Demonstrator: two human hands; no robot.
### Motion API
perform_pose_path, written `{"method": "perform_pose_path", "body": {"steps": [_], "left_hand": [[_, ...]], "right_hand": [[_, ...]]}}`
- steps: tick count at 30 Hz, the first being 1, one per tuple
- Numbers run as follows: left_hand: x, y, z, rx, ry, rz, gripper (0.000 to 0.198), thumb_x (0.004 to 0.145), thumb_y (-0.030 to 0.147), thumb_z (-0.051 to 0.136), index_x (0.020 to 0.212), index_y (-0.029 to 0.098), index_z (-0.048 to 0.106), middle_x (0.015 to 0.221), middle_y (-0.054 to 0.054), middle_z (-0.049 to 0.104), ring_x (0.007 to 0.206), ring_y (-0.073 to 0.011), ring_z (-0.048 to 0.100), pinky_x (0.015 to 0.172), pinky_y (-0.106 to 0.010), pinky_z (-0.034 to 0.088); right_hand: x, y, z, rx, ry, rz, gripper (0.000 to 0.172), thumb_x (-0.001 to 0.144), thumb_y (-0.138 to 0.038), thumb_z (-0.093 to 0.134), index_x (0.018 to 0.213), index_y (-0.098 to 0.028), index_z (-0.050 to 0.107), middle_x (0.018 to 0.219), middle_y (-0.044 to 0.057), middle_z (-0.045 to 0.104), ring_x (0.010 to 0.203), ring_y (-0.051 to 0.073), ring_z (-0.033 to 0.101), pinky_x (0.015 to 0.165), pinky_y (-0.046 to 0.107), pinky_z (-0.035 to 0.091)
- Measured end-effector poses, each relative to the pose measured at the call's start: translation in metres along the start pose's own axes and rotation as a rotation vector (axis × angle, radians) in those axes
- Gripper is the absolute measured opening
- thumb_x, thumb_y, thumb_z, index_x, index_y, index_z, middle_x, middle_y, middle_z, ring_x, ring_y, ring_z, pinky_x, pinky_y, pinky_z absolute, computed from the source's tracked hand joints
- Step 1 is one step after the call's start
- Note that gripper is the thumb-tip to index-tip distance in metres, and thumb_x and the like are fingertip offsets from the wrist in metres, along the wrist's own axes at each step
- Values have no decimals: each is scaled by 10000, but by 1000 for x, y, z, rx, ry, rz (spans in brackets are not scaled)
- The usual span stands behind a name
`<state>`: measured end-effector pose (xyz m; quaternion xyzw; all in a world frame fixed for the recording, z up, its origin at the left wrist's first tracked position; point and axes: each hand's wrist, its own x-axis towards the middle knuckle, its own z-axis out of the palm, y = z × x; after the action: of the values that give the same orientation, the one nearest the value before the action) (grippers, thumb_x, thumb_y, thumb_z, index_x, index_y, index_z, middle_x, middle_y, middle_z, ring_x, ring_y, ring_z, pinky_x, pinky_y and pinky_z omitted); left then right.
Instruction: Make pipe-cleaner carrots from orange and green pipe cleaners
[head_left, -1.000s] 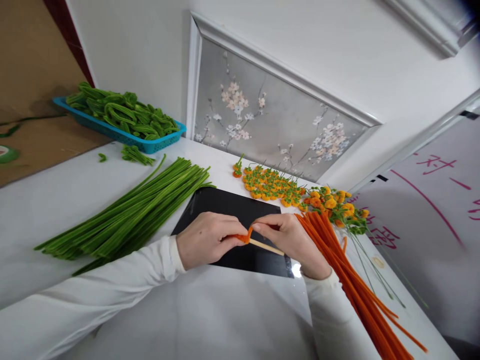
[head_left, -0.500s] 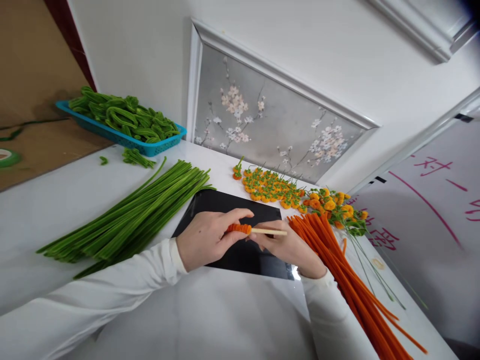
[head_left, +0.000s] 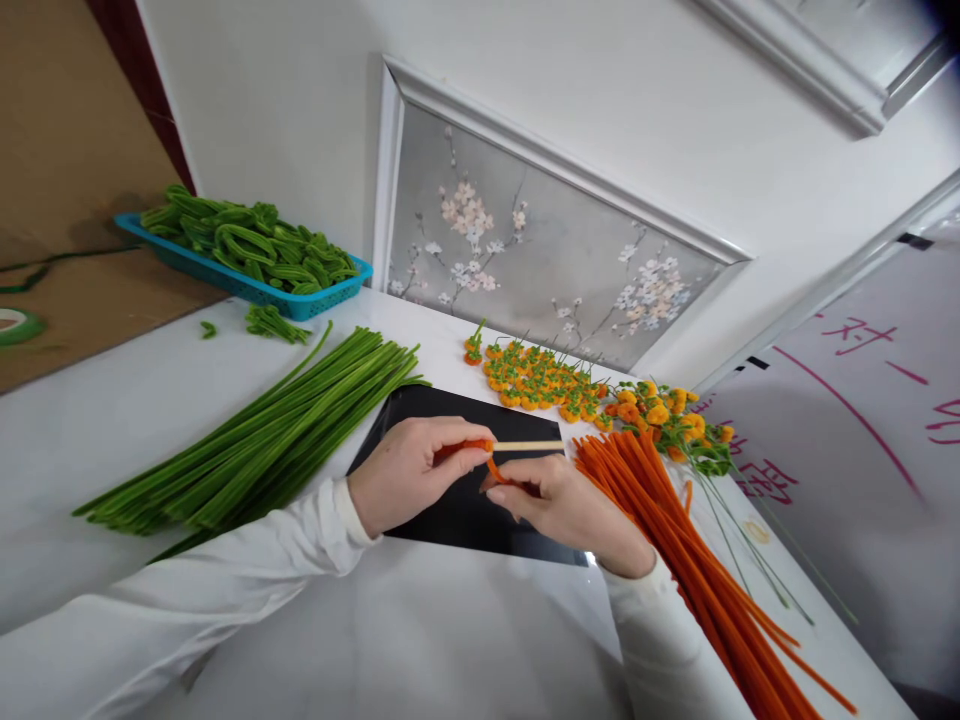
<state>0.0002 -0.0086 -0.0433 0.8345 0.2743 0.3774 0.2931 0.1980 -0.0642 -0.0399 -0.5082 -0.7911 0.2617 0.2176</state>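
My left hand point(head_left: 412, 468) is closed round an orange fuzzy coil wound on a thin wooden stick point(head_left: 529, 446), whose bare end points right. From the coil, a short orange stem point(head_left: 494, 468) runs down to my right hand point(head_left: 551, 497), pinched between its thumb and fingers. Both hands are above a black mat point(head_left: 465, 520). Long orange stems point(head_left: 675, 540) lie in a bundle right of my right hand. To the left of my left hand is a bundle of long green stems point(head_left: 277, 440).
A blue basket point(head_left: 281, 300) of green fuzzy loops stands at the back left. Small orange-and-green flowers point(head_left: 532, 378) and a flower bunch point(head_left: 671, 415) lie at the back right. A framed picture point(head_left: 555, 230) is behind them. Green tape point(head_left: 19, 326) is far left.
My right hand has moved down from beside the stick and now holds the orange stem off the coil. My left thumb and fingers have closed further over the coil.
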Motion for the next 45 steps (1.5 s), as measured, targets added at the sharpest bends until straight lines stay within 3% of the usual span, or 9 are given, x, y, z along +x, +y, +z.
{"method": "perform_pose_path", "body": {"steps": [3, 11, 17, 24, 27, 32, 36, 39, 45], "left_hand": [[2, -4, -3, 9, 60, -28, 203, 867, 251, 524, 951, 170, 690, 833, -7, 693, 699, -115, 608, 621, -194, 453], [5, -10, -8, -33, 106, -128, 254, 840, 296, 556, 1011, 166, 691, 829, -17, 728, 690, -133, 640, 633, -202, 492], [3, -16, -6, 187, 79, -2, 228, 872, 294, 525, 975, 197, 703, 884, -21, 727, 758, -147, 647, 671, -226, 470], [2, -23, -6, 431, -71, 188, 182, 903, 262, 514, 991, 230, 671, 840, 0, 724, 702, -137, 616, 705, -290, 365], [0, -22, -3, 437, -129, 195, 156, 909, 223, 488, 950, 213, 638, 870, 0, 714, 686, -133, 604, 727, -291, 361], [-4, -16, 4, 365, -241, 147, 134, 911, 171, 435, 902, 189, 567, 839, -10, 656, 683, -136, 600, 612, -227, 381], [-5, -12, 4, 326, -271, 154, 84, 896, 166, 476, 872, 194, 551, 808, 5, 658, 676, -135, 609, 611, -217, 383], [-6, -9, 5, 282, -280, 159, 65, 878, 154, 502, 900, 206, 534, 818, 18, 683, 685, -139, 633, 610, -218, 385], [-9, -5, 7, 174, -286, 139, 197, 865, 131, 502, 1034, 218, 450, 867, 12, 719, 747, -161, 675, 639, -232, 428]], "right_hand": [[-3, -6, -3, -39, -24, 37, 182, 898, -262, 495, 824, -199, 649, 594, -53, 555, 515, 72, 447, 518, 184, 333], [-12, -15, -10, -238, -11, 88, 242, 923, -286, 463, 800, -209, 657, 638, -9, 618, 564, 107, 538, 544, 197, 361], [-21, -30, -14, -301, 24, -41, 271, 946, -260, 435, 786, -206, 647, 667, 4, 623, 620, 129, 572, 590, 221, 384], [-14, -24, -10, -366, 239, -126, 254, 962, -305, 418, 967, -228, 660, 828, 46, 649, 703, 160, 599, 646, 260, 432], [-7, -18, -8, -352, 336, -126, 244, 955, -317, 442, 963, -236, 672, 825, 38, 643, 692, 145, 593, 643, 250, 432], [1, -9, -9, -194, 455, -121, 188, 915, -269, 514, 874, -220, 692, 798, 26, 662, 715, 146, 597, 670, 249, 442], [5, -2, -10, -80, 467, -64, 199, 887, -307, 541, 824, -200, 696, 737, 22, 660, 641, 138, 568, 608, 241, 432], [6, 3, -10, -20, 422, 7, 252, 881, -354, 531, 784, -182, 687, 604, -4, 576, 535, 110, 473, 507, 221, 371], [10, 14, -7, 22, 327, 56, 311, 878, -387, 509, 711, -167, 652, 557, -30, 417, 527, 91, 330, 460, 213, 268]]}}
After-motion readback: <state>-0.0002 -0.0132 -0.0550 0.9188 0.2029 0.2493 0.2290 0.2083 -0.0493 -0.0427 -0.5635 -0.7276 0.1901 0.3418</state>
